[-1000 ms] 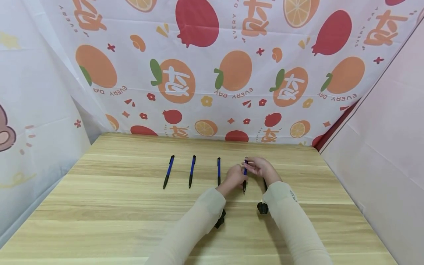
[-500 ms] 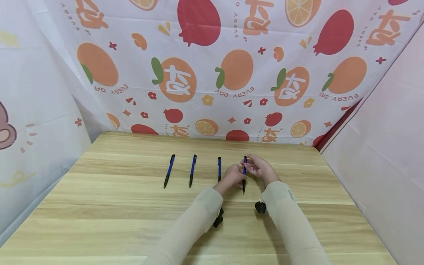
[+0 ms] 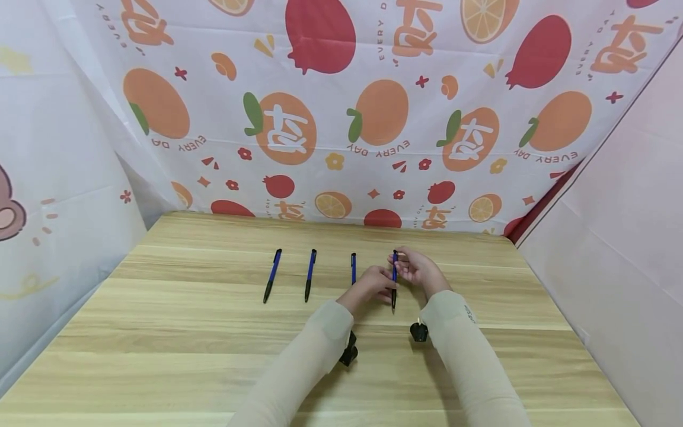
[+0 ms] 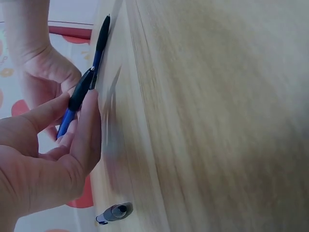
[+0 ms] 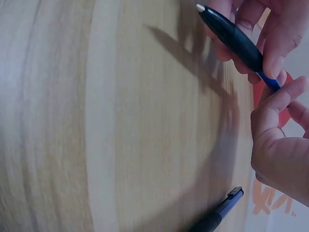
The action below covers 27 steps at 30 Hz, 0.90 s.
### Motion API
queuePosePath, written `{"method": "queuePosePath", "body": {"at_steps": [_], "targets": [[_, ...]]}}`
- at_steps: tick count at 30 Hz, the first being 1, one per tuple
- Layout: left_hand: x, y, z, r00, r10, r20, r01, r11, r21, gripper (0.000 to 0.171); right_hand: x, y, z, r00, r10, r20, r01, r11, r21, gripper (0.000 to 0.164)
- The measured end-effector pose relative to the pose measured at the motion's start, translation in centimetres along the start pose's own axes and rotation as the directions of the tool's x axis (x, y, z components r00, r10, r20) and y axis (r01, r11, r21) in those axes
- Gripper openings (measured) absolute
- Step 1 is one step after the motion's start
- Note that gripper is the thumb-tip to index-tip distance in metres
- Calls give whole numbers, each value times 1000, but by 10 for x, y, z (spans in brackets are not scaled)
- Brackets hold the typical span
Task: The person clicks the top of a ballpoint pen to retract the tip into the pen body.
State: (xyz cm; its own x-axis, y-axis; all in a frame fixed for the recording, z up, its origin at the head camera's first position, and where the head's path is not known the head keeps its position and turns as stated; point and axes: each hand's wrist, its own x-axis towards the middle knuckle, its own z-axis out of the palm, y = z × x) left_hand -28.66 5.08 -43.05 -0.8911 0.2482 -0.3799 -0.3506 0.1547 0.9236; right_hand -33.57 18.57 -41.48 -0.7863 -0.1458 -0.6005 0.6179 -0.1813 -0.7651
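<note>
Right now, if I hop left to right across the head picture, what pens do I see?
Leftmost blue-and-black ballpoint pen → second ballpoint pen → third ballpoint pen → held ballpoint pen

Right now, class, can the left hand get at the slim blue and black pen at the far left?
Probably yes: only two similar pens, lying flat, separate the left hand from the leftmost pen, though that hand would likely first release the similar held pen.

Pen [image 4: 79,94] smooth plastic, tip [image 5: 200,7] metallic-looking; table [image 3: 213,350] smooth wood-grain; backdrop [image 3: 341,107] creased cloth.
</note>
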Motion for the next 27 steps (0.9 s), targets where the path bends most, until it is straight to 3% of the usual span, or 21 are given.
{"method": "queuePosePath", "body": {"at_steps": [6,15,27], "targets": [[11,-4,-2,999,4,46,-3,1000,-6,26,3,-2,-3,1000,12,6,-12,1000,20,31],[-7,4,-2,999,23,30,-23,1000,9,24,7,-2,-4,1000,20,6,-20,1000,2,34],[-7,4,-2,999,24,25,-24,1000,8,25,9,0,-4,999,38,31,-37,999,-22,37]]}}
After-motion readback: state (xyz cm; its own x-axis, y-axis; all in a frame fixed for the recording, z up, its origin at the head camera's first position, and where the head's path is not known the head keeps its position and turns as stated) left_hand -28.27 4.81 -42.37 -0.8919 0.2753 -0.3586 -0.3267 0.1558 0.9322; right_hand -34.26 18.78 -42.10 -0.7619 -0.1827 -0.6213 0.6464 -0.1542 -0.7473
